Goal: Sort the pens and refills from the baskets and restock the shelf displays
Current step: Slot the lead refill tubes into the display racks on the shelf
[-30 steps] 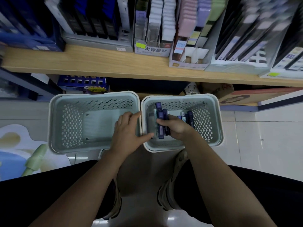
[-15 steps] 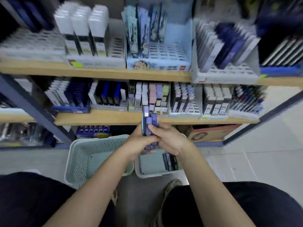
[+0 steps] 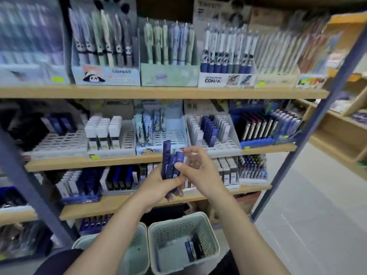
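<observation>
Your left hand point(image 3: 158, 183) grips navy refill packs point(image 3: 169, 161); right hand point(image 3: 200, 173) pinches same bundle, above baskets point(image 3: 210, 219).

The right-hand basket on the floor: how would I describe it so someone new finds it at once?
Start at the wooden shelving and drop to the floor in front, where two pale green perforated baskets stand side by side. The right-hand basket lies below the right hand. Unlike the left basket, it holds a few dark blue refill boxes.
</observation>
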{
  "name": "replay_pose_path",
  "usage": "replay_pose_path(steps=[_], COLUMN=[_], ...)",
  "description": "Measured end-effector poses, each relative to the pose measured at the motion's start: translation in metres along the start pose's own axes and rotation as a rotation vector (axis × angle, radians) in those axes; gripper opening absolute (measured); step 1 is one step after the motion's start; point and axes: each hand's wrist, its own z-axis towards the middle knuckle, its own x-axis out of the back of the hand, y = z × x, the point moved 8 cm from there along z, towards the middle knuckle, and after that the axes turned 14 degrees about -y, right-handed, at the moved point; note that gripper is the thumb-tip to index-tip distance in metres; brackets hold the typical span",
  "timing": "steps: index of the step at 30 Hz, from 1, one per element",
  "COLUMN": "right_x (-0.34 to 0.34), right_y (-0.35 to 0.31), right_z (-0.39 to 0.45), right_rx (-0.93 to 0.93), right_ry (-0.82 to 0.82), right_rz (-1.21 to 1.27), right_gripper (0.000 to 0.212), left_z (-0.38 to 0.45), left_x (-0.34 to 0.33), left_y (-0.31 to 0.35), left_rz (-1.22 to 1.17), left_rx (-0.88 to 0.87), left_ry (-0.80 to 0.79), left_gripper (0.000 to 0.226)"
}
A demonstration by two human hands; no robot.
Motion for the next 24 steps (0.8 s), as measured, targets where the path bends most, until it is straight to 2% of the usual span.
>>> replay_pose_path(steps=[2,8,11,14,19,23,24], right_x=[0.012,0.04,0.051,0.049,0.04,0.039,0.04], right_y=[-0.011,-0.026,-0.038,-0.049,-0.052,-0.047,-0.046], right_z=[-0.003,-0.008,-0.011,-0.013,-0.008,-0.007,-0.006], right_rx=[0.031,0.029,0.076,0.124,0.141,0.116,0.102], right_ry=[0.028,-0.005,0.028,-0.032,-0.021,-0.024,-0.014], right_rz=[0.041,0.037,-0.023,-0.025,-0.186,-0.125,-0.118], right_gripper=[0.024,0.014,0.024,0.031,0.017,0.032,0.029], left_z=[0.003,0.014,0.019,0.025,0.029,0.027,0.027], left_x=[-0.009,-0.033,-0.04,-0.049,-0.056,-0.058,-0.058], left_y=[0.008,0.025,0.032,0.033,0.029,0.025,0.023], left_rz=[0.016,-0.016,0.001,0.03,-0.062,-0.12,-0.131], left_rx=[0.009,-0.001,-0.017,-0.017,0.005,0.039,0.047], left_ry=[-0.027,-0.072,-0.066,-0.089,-0.073,-0.079,-0.082], left_gripper=[0.021,0.02,0.022,0.025,0.02,0.021,0.02])
